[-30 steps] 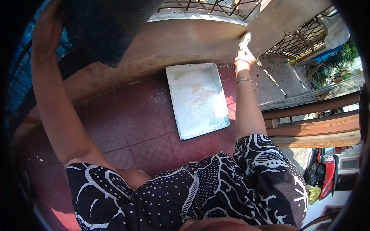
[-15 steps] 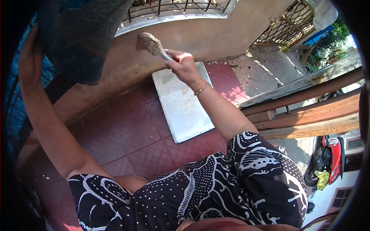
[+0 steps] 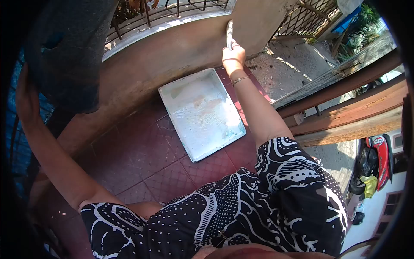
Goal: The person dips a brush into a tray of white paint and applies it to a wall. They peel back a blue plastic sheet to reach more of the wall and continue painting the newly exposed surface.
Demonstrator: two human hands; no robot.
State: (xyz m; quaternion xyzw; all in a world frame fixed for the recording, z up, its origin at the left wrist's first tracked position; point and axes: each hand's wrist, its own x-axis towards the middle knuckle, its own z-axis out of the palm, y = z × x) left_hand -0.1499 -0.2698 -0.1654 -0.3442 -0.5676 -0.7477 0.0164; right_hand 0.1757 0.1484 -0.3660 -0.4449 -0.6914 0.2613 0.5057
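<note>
My right hand (image 3: 234,57) is closed round the handle of a paintbrush (image 3: 229,33), whose head is against or very close to the tan wall (image 3: 181,45) near the corner of the window ledge. Below that hand a white paint tray (image 3: 202,114) with smeared paint lies on the red floor tiles. At the far left, my left hand (image 3: 26,97) is raised with fingers stretched upward along a dark hanging sheet (image 3: 71,60). The sheet and shadow hide part of those fingers.
Metal window bars (image 3: 172,11) run above the white ledge (image 3: 159,32). Wooden beams (image 3: 353,116) stand close on the right. Beyond them is a red motorbike (image 3: 383,162) with a yellow cloth (image 3: 368,185). A lattice gate (image 3: 306,19) is at the back.
My right hand has carried the paintbrush right and up to the wall's corner area. The left hand stays at the dark sheet. The view has shifted slightly, showing more of the tray's inside.
</note>
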